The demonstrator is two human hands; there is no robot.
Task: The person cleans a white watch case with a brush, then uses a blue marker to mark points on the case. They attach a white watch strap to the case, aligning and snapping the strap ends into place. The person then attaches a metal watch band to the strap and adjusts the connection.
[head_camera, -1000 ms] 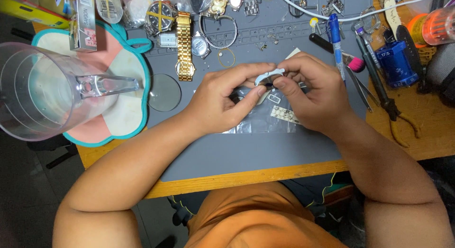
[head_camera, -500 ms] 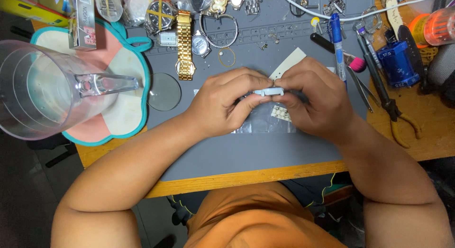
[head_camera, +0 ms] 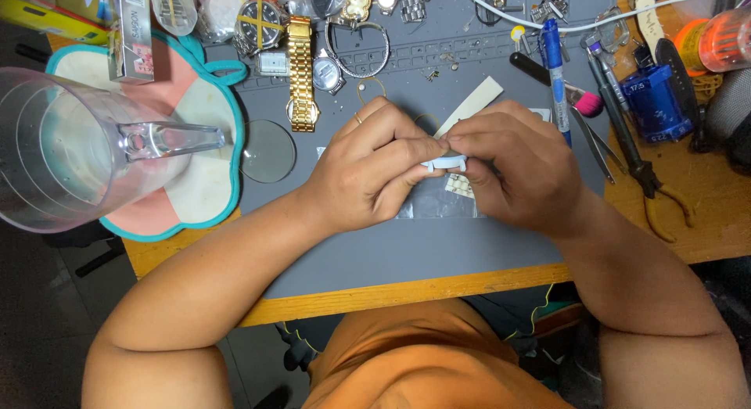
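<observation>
Both hands meet over the grey mat (head_camera: 438,252) on the surface: the left hand (head_camera: 371,170) and right hand (head_camera: 512,166) pinch a small pale-blue piece (head_camera: 446,163) between their fingertips, possibly a clip, too covered to tell. Just beneath lies a clear little bag (head_camera: 438,202). A gold watch (head_camera: 300,73) lies beyond the left hand, a clear jug (head_camera: 70,155) far left, pliers (head_camera: 653,186) right.

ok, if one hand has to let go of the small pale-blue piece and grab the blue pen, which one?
Right hand, probably. The blue pen lies just beyond its knuckles on the grey mat. The left hand also pinches the pale-blue piece and would have to cross over.
</observation>
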